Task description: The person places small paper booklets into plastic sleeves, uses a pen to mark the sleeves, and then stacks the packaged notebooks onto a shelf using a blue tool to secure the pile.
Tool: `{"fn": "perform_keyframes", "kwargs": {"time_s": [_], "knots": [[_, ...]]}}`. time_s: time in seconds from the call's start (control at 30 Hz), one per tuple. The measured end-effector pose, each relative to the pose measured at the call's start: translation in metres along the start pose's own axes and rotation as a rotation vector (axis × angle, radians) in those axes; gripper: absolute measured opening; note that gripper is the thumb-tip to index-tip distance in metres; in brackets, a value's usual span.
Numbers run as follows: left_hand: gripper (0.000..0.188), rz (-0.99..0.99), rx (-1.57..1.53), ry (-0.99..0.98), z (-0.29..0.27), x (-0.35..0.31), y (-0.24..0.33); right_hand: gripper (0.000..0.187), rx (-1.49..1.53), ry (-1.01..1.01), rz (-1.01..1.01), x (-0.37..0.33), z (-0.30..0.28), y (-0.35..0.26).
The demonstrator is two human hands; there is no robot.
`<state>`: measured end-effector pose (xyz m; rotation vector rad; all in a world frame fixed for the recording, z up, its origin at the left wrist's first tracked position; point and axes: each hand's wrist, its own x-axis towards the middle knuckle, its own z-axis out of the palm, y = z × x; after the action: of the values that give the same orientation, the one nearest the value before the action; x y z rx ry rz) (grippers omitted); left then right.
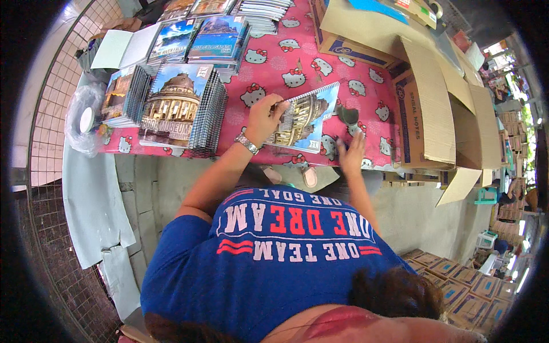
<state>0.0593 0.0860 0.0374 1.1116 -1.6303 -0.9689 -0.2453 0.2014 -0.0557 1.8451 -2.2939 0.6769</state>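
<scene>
I see the left hand (266, 121) pinching the left edge of the notebook (306, 119) over the pink tablecloth (286, 80); right hand (352, 155) open, seemingly empty, nearby. One-sided grip, I judge, could let it twist.

Beyond the held notebook (309, 117), leftward, I'm losing a notebook stack (266, 12) to the top edge; just right of it, I'm failing to identify a dark shape (347, 116); farther right, background clutter (513, 146) is blurring.
</scene>
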Motion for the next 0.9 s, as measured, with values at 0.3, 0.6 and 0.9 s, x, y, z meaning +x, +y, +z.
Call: {"fn": "perform_keyframes", "kwargs": {"time_s": [0.3, 0.6, 0.9], "knots": [[0.030, 0.129, 0.063, 0.050, 0.006, -0.005, -0.001, 0.053, 0.353, 0.025, 0.013, -0.011, -0.046, -0.055], [0.018, 0.078, 0.011, 0.081, 0.010, -0.005, 0.014, 0.058, 0.590, -0.053, -0.343, 0.029, -0.081, -0.154], [0.021, 0.097, 0.025, 0.066, 0.006, -0.011, 0.007, 0.052, 0.445, -0.048, -0.441, 0.041, -0.084, -0.173]]}}
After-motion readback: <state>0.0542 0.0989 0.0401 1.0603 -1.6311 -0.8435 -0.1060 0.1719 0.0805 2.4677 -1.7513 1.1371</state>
